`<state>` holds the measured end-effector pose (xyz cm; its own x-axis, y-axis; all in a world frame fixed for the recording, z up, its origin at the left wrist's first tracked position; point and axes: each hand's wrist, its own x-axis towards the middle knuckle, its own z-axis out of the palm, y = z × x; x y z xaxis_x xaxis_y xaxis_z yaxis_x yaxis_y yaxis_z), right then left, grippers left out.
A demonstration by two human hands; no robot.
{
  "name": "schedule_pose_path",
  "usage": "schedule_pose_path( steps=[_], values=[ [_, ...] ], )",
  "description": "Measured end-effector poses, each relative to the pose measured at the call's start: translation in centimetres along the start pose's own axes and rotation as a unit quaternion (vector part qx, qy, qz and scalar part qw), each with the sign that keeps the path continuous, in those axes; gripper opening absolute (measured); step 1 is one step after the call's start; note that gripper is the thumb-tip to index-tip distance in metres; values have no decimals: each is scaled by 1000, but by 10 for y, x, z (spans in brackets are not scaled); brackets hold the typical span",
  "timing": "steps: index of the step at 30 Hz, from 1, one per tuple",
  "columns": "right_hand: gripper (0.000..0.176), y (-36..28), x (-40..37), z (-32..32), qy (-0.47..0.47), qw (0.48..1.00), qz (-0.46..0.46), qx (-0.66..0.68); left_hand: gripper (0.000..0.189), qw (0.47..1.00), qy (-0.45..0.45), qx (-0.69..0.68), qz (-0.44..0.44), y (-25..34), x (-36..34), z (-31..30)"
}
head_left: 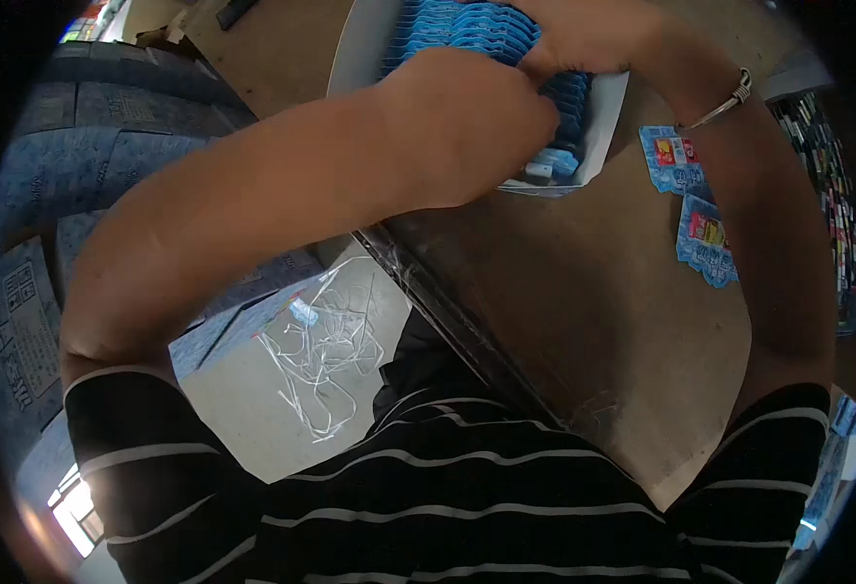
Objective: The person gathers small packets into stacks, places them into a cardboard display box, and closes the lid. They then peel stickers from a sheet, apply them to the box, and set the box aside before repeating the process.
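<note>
A white open box [603,122] stands at the top centre, filled with rows of blue packets [462,27]. My left hand [482,122] reaches over the box from the left, knuckles up, its fingers bent down and hidden behind the hand. Against it, at the box's upper right, my right hand [579,37] has its fingers among the blue packets. What either hand holds, if anything, is hidden. Two blue cards with red and yellow print, one upper [671,156] and one lower [706,238], lie on the brown table [584,292] beside my right forearm.
Stacked blue-grey cartons [24,321] fill the left side. White straps [326,360] lie tangled on the floor below the table's dark edge [467,336]. At the far right stands a container of many colourful thin items [827,175].
</note>
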<state>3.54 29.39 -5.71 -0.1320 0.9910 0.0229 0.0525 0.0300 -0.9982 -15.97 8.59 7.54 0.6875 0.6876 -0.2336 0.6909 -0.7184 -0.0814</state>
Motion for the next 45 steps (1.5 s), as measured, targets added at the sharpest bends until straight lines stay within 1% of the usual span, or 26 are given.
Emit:
schedule_pose_path(
  steps=[1, 3, 5, 6, 7, 9, 11, 14, 16, 17, 19, 20, 22, 23, 24, 26, 27, 29, 32, 33, 35, 36, 38, 39, 41, 45],
  values=[
    [52, 2, -10, 4, 3, 1000, 6, 7, 21, 1000, -1, 2, 0, -2, -7, -3],
    [53, -4, -11, 19, 9, 1000, 15, 21, 32, 977, 201, -42, 65, -15, -32, -13],
    [54, -3, -10, 15, 18, 999, 23, 38, 32, 948, 230, -213, 45, -43, -61, -37],
    [54, -13, -39, 24, 24, 998, 26, 46, 32, 949, 230, -209, 49, -67, -67, -26],
    [54, -8, -43, -4, 30, 998, 31, 51, 39, 877, 304, -372, -13, -102, -66, 4],
    [55, -22, -81, -10, 31, 998, 34, 51, 63, 621, 421, -648, -133, -142, -61, 60],
    [56, -53, -140, 33, 32, 997, 33, 55, 73, 665, 324, -569, -358, -77, -33, 68],
    [57, -66, -164, 51, 56, 997, 24, 55, 76, 655, 324, -638, -241, -71, 5, 95],
    [56, -55, -180, 52, 21, 985, -56, 164, 68, 491, 201, -812, -245, -31, -2, 70],
    [56, -53, -192, 46, 27, 985, -59, 160, 68, 491, 199, -814, -239, -9, -8, 62],
    [54, -55, -229, 30, -9, 980, -45, 193, 68, 565, 240, -753, -237, 30, -21, 55],
    [54, -59, -249, 24, -5, 982, -43, 186, 68, 561, 238, -758, -232, 37, -23, 61],
    [54, -72, -284, 15, -47, 961, -11, 272, 69, 617, 234, -735, -158, 51, -28, 72],
    [51, -66, -288, 7, -54, 968, -63, 235, 67, 553, 215, -796, -115, 57, -30, 66],
    [51, -67, -291, 3, -52, 969, -68, 232, 67, 555, 216, -796, -109, 58, -28, 68],
    [50, -70, -293, -1, 61, 994, -62, 64, 65, 632, 340, -686, -116, 53, -23, 76],
    [50, -71, -292, -3, 61, 994, -68, 67, 65, 636, 344, -682, -115, 51, -22, 77],
    [50, -72, -288, -6, 63, 983, -152, -80, 59, 673, 369, -637, -69, 45, -22, 79],
    [51, -74, -284, -10, 74, 916, -264, -293, 55, 671, 316, -670, -9, 37, -26, 80],
    [51, -76, -283, -9, 75, 917, -266, -289, 55, 674, 316, -667, -11, 37, -26, 81],
    [55, -81, -280, -2, 79, 850, -207, -477, 52, 688, 344, -639, -7, 36, -28, 82],
    [55, -85, -280, 1, 81, 852, -209, -473, 52, 692, 343, -635, -8, 38, -28, 79],
    [60, -94, -280, 6, 56, 801, -137, -580, 51, 779, 372, -503, -25, 44, -29, 69],
    [60, -95, -280, 11, 57, 803, -136, -578, 51, 781, 370, -502, -26, 42, -30, 66],
    [63, -98, -280, 19, 26, 734, -87, -673, 52, 846, 333, -415, -37, 38, -32, 59],
    [66, -92, -278, 28, 38, 712, -71, -698, 54, 893, 317, -315, -47, 38, -33, 46]
  ],
)
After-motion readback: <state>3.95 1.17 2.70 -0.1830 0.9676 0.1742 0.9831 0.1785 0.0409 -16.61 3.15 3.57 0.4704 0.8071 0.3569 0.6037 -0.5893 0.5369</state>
